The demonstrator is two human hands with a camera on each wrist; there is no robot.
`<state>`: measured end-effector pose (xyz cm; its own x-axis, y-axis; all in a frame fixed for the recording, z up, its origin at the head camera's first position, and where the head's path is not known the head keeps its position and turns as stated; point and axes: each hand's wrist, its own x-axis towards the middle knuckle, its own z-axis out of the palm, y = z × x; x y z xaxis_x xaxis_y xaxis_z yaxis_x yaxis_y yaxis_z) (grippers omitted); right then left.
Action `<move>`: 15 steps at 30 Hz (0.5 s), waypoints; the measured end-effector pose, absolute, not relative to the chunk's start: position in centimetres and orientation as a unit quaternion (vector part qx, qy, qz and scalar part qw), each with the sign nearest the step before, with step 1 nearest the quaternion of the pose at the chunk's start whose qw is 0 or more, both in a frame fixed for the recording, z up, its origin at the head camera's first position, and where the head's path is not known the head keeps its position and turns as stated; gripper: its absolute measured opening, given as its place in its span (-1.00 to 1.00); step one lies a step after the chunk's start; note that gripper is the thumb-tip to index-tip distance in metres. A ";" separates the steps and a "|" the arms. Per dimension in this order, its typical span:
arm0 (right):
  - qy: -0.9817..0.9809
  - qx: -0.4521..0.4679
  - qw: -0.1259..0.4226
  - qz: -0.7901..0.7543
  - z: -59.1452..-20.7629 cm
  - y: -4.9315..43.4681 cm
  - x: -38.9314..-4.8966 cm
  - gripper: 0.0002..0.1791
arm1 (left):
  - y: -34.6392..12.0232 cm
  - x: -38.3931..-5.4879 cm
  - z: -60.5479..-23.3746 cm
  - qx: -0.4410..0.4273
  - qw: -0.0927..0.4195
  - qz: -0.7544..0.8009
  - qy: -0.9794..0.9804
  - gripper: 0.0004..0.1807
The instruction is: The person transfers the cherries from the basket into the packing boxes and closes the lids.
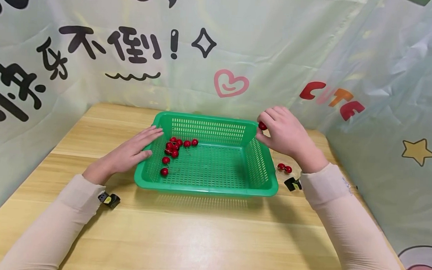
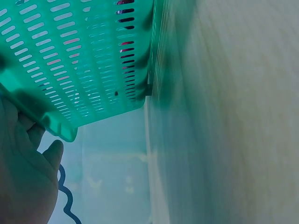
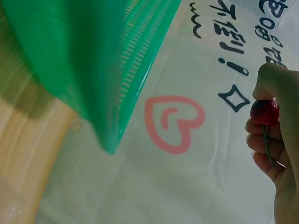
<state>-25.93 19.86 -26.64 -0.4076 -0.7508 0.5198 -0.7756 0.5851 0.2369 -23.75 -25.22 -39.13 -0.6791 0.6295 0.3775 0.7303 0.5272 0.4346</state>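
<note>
A green plastic basket [image 1: 207, 189] with slotted walls stands on the table. Several red cherries [image 1: 175, 153] lie inside it, gathered towards its left side. My left hand [image 1: 131, 150] rests on the basket's left rim with straight fingers; in the left wrist view that hand [image 2: 28, 163] touches the rim from outside. Above the basket's back right corner, my right hand [image 1: 284, 131] pinches one cherry [image 3: 264, 112] between thumb and fingers, and its green stem hangs down in the right wrist view. Two more cherries [image 1: 284, 168] lie on the table right of the basket.
The wooden table [image 1: 184, 237] runs up to a printed cloth [image 1: 276, 45] that hangs behind and on both sides. A small black clip-like piece [image 1: 109, 200] sits at the left cuff, and another black piece [image 1: 293, 184] at the right cuff.
</note>
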 end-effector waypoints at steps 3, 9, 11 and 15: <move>-0.842 0.448 0.299 0.023 -27.1 20.8 -25.9 -0.92 | -25.2 -23.7 -39.1 -0.388 0.084 -0.290 -0.871 -0.37; -0.855 0.425 0.297 0.023 -28.2 22.6 -25.8 -0.90 | -25.2 -23.6 -38.9 -0.384 0.083 -0.291 -0.872 -0.36; -0.858 0.418 0.298 0.022 -28.6 23.2 -25.7 -0.91 | -25.2 -23.7 -39.0 -0.384 0.083 -0.291 -0.872 -0.36; -0.863 0.404 0.301 0.025 -29.3 24.4 -25.5 -0.92 | -25.2 -23.7 -39.1 -0.388 0.084 -0.289 -0.871 -0.36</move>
